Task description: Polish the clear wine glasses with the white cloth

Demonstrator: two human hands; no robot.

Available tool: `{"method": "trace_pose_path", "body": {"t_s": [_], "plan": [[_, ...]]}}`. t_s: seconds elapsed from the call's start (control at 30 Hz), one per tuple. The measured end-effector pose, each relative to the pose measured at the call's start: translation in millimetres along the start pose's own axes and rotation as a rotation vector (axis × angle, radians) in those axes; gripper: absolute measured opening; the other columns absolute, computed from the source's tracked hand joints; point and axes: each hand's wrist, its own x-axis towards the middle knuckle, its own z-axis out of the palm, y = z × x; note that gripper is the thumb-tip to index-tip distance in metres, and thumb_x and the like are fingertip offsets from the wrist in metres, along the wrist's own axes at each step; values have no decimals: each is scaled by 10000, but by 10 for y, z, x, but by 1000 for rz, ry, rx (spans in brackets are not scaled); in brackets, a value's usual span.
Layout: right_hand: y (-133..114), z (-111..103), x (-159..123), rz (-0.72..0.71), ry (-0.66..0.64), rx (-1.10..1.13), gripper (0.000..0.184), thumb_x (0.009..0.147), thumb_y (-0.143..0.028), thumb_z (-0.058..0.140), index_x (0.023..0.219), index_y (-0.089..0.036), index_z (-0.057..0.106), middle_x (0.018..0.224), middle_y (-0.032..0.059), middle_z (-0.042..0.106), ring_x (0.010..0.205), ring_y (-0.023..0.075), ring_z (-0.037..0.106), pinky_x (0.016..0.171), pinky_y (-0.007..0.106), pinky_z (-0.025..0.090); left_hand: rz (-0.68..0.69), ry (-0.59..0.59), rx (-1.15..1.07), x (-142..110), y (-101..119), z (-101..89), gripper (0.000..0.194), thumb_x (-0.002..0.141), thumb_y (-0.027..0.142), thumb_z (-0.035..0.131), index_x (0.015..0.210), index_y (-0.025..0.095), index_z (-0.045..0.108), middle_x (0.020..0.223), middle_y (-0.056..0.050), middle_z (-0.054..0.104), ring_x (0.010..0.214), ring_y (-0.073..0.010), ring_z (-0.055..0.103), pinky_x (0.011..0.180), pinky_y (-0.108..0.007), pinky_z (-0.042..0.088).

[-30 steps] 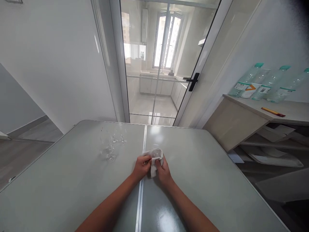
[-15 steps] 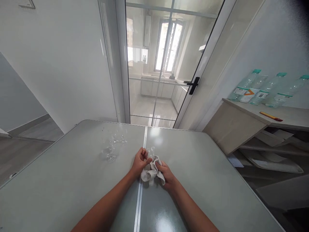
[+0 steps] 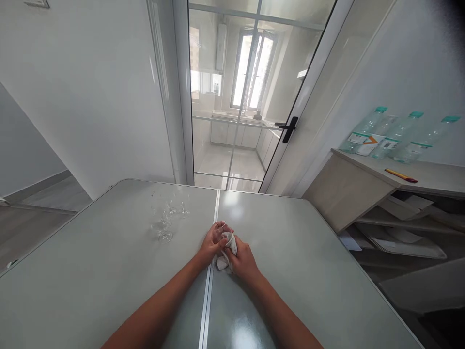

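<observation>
Near the middle of the counter [image 3: 283,237], just above the pale strip [image 3: 206,300] that divides its top, both hands are close together around a clear glass [image 3: 221,233]. The left hand [image 3: 212,244] has its fingers curled about the glass, which they partly hide. The right hand [image 3: 242,258] has its fingers clamped on a white cloth [image 3: 231,244], bunched against the glass, with a loose fold hanging below between the wrists. How far the cloth reaches inside the glass, I cannot tell. Off to the left, well apart from the hands, several stemmed glasses [image 3: 165,236] form a cluster on the counter; they are too transparent to count surely. Beyond the far edge is a glazed door [image 3: 232,160] with a black handle [image 3: 288,129]. To the right, a cabinet [image 3: 359,186] bears clear bottles [image 3: 388,140] and a thin yellow-and-red stick [image 3: 401,175], with papers [image 3: 407,208] on a shelf below.
</observation>
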Motion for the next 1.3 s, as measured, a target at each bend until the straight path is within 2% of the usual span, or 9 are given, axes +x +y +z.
{"method": "trace_pose_path", "body": {"t_s": [0.13, 0.23, 0.4, 0.53, 0.63, 0.9, 1.0, 1.2, 1.3], "plan": [[1, 18, -48, 328, -248, 653, 441, 766, -576, 777, 850, -167, 635, 701, 8, 606, 596, 141, 523, 596, 270, 432, -103, -48, -98, -34, 115, 29, 495, 818, 425, 789, 1204, 178, 603, 1126, -120, 664, 1084, -254, 601, 920, -342, 445], [-4, -39, -68, 454, -386, 886, 433, 734, -535, 826, 839, -168, 622, 682, -1, 581, 564, 129, 515, 579, 272, 431, -110, -67, -93, -45, 181, 52, 522, 805, 455, 794, 1202, 162, 622, 1125, -129, 664, 1102, -262, 595, 931, -339, 442], [-46, -195, -3, 236, -295, 573, 357, 808, -442, 775, 1006, -161, 677, 834, 35, 660, 704, 161, 568, 675, 280, 435, -43, 19, -40, -5, 153, 56, 572, 759, 490, 833, 1187, 183, 612, 1158, -132, 660, 1110, -272, 606, 955, -360, 444], [-55, -212, 10, -19, -72, 57, 175, 844, -371, 718, 868, -203, 674, 734, -4, 620, 648, 146, 481, 641, 264, 351, 40, 72, 62, 19, 116, 54, 566, 756, 447, 849, 1197, 209, 585, 1142, -114, 658, 1166, -278, 579, 923, -340, 443], [-95, -145, -20, -35, 4, -33, 143, 844, -342, 705, 813, -217, 644, 674, -20, 589, 606, 139, 437, 618, 267, 311, 55, 64, 61, 10, 126, 48, 598, 754, 434, 853, 1236, 225, 567, 1144, -105, 655, 1187, -273, 571, 923, -332, 437], [-215, -105, -80, 444, -416, 899, 319, 744, -427, 789, 861, -170, 640, 678, 3, 616, 592, 153, 554, 599, 272, 433, -64, -35, -112, -59, 240, 56, 744, 687, 548, 862, 1282, 201, 581, 1155, -128, 656, 1178, -301, 584, 1007, -393, 426], [-159, -118, -45, 385, -286, 825, 319, 738, -389, 806, 907, -157, 666, 751, 22, 647, 648, 156, 573, 629, 266, 442, -33, 4, -114, -55, 264, 60, 715, 714, 522, 855, 1296, 228, 561, 1186, -116, 652, 1154, -274, 589, 988, -379, 444], [-31, -105, 12, 3, 157, 208, 250, 850, -438, 691, 803, -193, 662, 729, 1, 617, 686, 154, 494, 669, 267, 409, 5, 77, -66, -19, 250, -5, 763, 692, 510, 879, 1326, 256, 538, 1209, -95, 658, 1088, -229, 604, 939, -337, 483], [40, -45, 22, 159, 141, 282, 361, 852, -534, 660, 791, -178, 645, 701, 14, 620, 648, 156, 519, 643, 279, 431, 47, 120, -82, -2, 233, -63, 749, 705, 477, 881, 1343, 310, 526, 1266, -73, 619, 1185, -224, 563, 969, -338, 485]]}}
